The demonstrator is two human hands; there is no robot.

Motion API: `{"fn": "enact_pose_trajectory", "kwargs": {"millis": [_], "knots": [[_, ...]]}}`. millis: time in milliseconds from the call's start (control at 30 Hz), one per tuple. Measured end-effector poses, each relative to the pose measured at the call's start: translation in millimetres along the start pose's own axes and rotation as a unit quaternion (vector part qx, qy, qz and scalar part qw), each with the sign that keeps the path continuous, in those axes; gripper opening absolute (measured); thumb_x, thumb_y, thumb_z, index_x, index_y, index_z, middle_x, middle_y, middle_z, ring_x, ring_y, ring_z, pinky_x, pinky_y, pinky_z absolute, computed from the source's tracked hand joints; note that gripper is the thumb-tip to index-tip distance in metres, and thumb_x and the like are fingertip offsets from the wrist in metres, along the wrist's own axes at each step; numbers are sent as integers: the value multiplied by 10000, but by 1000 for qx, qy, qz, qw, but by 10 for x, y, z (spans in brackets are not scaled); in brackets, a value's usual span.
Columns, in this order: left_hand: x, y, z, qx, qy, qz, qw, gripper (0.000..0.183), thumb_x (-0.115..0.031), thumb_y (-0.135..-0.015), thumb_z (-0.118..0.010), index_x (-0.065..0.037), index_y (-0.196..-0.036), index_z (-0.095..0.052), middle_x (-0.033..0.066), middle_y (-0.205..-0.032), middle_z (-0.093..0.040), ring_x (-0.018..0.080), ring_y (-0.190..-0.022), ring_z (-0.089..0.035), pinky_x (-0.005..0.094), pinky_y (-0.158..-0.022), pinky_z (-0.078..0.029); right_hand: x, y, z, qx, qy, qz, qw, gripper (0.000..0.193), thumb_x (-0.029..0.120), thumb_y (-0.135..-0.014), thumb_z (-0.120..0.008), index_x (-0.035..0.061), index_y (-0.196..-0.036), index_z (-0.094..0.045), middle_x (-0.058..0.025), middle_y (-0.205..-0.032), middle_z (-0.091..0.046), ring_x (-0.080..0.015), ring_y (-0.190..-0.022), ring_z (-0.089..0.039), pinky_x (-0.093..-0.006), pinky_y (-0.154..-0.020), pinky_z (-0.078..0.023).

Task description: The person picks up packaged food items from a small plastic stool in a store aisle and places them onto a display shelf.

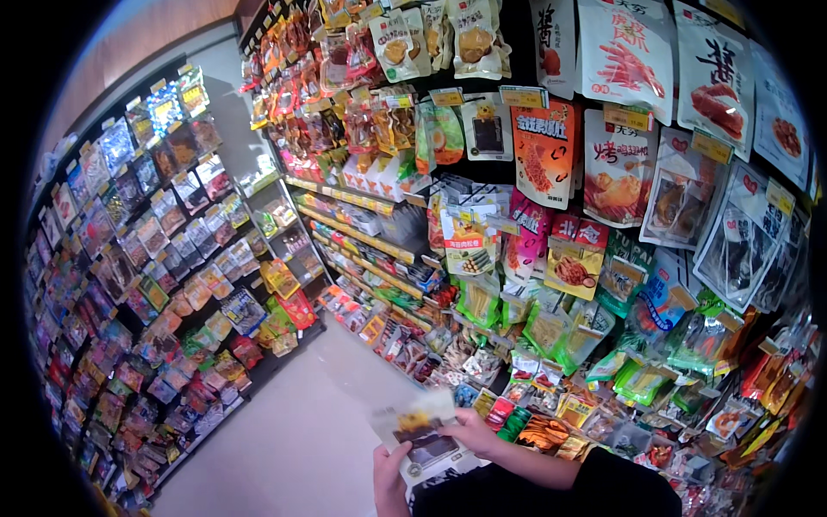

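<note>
Between my two hands is a white snack bag (422, 441) with a dark panel and a yellow picture on its front, tilted and slightly blurred. My left hand (392, 470) grips its left edge, thumb lying on the front. At the bag's right edge, my right hand (472, 432) is closed on it, its forearm coming in from a black sleeve on the right. The fingers behind the bag are hidden. A bag of much the same look (488, 127) hangs on the rack ahead.
A rack of hanging snack bags (538, 155) fills the right side, dropping to shelves of packets (413, 336) beside my hands. Along the left runs another rack of small packets (138, 258). A pale floor aisle (301, 414) lies between them, with a corner shelf (289, 233) at its far end.
</note>
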State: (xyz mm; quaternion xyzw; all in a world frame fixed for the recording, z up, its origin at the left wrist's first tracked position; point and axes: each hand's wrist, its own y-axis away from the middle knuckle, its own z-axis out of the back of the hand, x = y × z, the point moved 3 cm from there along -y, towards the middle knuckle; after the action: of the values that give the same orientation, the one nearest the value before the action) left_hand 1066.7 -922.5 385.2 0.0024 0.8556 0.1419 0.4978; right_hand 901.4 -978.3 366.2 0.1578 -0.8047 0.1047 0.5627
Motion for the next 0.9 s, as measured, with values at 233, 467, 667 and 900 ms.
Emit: {"fn": "enact_pose_trajectory", "kwargs": {"millis": [233, 467, 667, 900], "knots": [[-176, -874, -248, 104, -39, 20, 994, 193, -49, -814, -585, 80, -957, -595, 126, -880, -642, 161, -745, -622, 272, -673, -498, 270, -474, 189, -85, 21, 4, 996, 260, 58, -811, -604, -27, -1055, -581, -49, -952, -623, -90, -825, -566, -243, -712, -462], [-367, -2069, -622, 220, -93, 35, 970, 173, -54, -822, -601, 49, -960, -616, 64, -867, -641, 102, -744, -583, 238, -671, -464, 586, -1208, 508, -205, 55, 33, 977, 234, 78, -817, -606, -14, -1031, -589, -22, -887, -617, -76, -791, -553, -235, -696, -453], [-684, -2913, -1194, 324, -155, 0, 933, 151, -96, -819, -635, 30, -903, -631, -5, -777, -612, 49, -677, -519, 218, -609, -430, 1065, -1655, 699, -297, 124, 97, 942, 247, 72, -831, -602, -6, -1063, -566, -21, -901, -620, -77, -814, -557, -248, -724, -461], [-1356, -3750, -2401, 435, -141, -78, 886, 189, -152, -841, -614, 23, -911, -627, -4, -781, -613, 40, -683, -510, 209, -596, -409, 1992, -2420, 1261, -345, 197, 224, 890, 292, 88, -815, -630, -9, -1079, -548, -46, -967, -615, -108, -861, -562, -268, -781, -460]]}}
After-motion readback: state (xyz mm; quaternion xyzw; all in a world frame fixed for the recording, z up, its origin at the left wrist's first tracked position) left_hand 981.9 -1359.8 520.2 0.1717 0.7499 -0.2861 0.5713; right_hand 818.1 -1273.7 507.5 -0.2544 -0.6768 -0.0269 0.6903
